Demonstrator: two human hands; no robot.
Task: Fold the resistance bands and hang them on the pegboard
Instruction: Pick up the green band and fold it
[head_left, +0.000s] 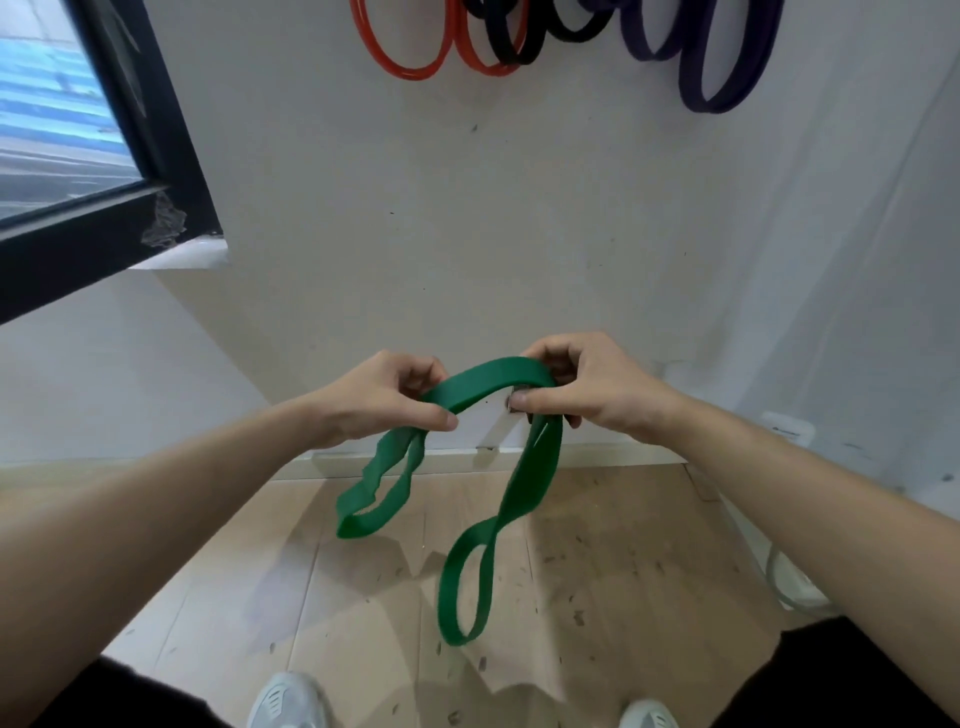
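No legible text, labels, brands, numbers or signs

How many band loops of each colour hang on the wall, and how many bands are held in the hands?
Red loops: 2
Black loops: 2
Purple loops: 2
Green band, held: 1
Total: 7

A pale wall (467, 234) fills the view ahead, scuffed with small dark marks. At upper left a window (47, 130) in a black frame (171, 156) lets in daylight. The plaster at the frame's lower corner is chipped (a ragged grey patch (163, 223)), just above a white sill (192, 254). A side wall (857, 260) meets the first at right. Below, a light baseboard (597, 454) runs along a floor (363, 597) of pale planks, flecked with dark specks and crossed by soft shadows. A grey cable (779, 577) lies by the side wall.
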